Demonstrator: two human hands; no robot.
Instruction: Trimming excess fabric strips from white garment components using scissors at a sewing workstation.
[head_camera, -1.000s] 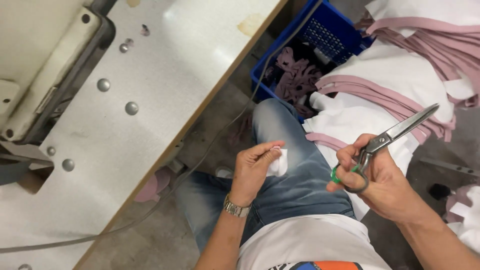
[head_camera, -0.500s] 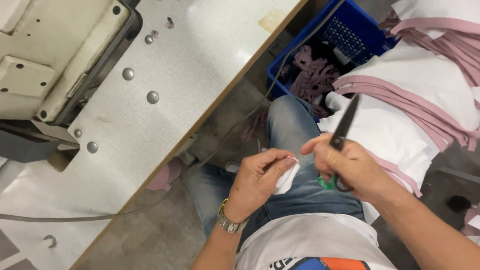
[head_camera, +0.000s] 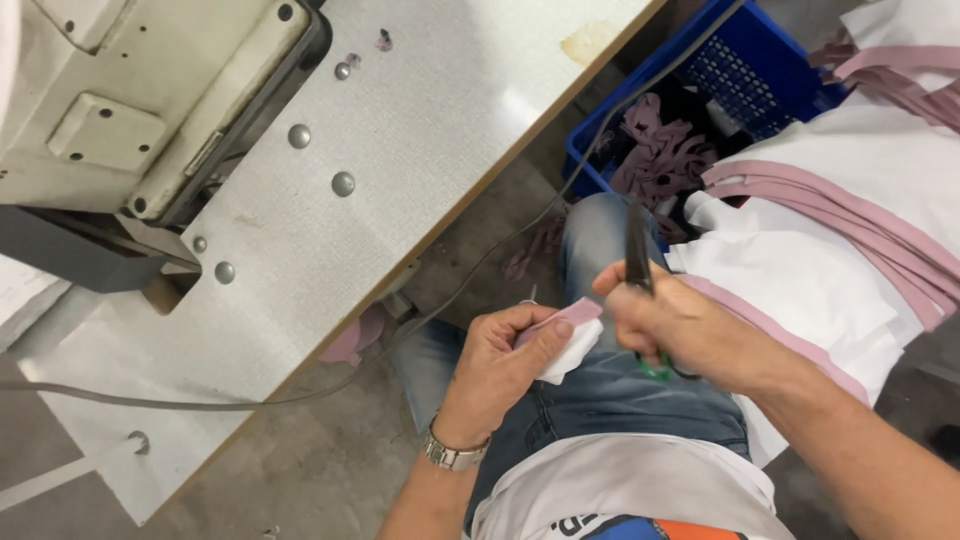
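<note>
At centre frame, over the lap, the left hand (head_camera: 497, 370) pinches a small white-and-pink fabric piece (head_camera: 568, 340); the right hand (head_camera: 690, 330) grips the scissors (head_camera: 638, 262), blades closed, pointing up. Best keep the cloth taut and snip close to the pink edge.

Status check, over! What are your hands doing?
Left hand pinching white-and-pink fabric piece. Right hand gripping scissors, blades pointing up. Nothing between them.
</note>
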